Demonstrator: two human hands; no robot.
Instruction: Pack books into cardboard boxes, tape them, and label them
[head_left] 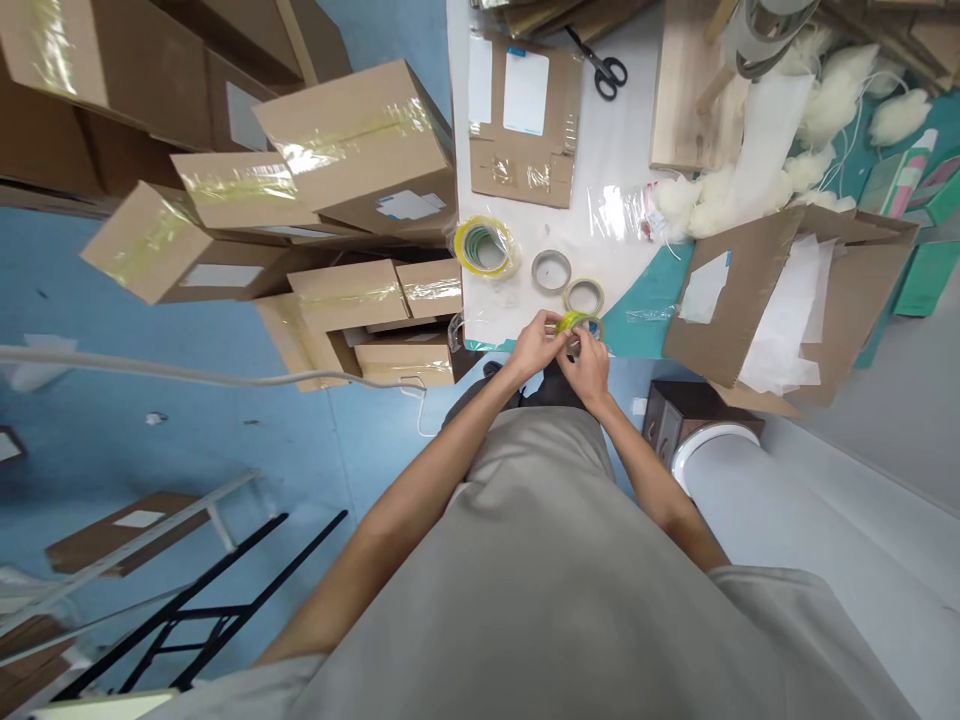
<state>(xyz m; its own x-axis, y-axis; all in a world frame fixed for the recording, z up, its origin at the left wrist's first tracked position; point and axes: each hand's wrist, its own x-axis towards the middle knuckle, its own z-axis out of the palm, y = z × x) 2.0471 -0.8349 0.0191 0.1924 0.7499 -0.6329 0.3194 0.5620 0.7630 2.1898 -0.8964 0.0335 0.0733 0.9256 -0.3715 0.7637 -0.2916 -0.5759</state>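
Observation:
Near the front edge of the table, my left hand (538, 346) and my right hand (588, 372) come together around a roll of yellow tape (574, 319). The fingers of both are closed on its rim, the left ones on its left side and the right ones on its near side. Just beyond it lies a thin tape roll (584, 296) with a pale yellow edge. A grey tape ring (551, 271) lies flat farther left. To its left is a thicker yellow tape roll (484, 247) in clear wrapping.
A flattened cardboard box (525, 160) and black scissors (604, 76) lie farther back on the white-covered table (622, 140). An open carton (731, 290) with white paper stands at the right, by fluffy cream bundles (829, 110). Taped cartons (360, 140) are stacked on the left.

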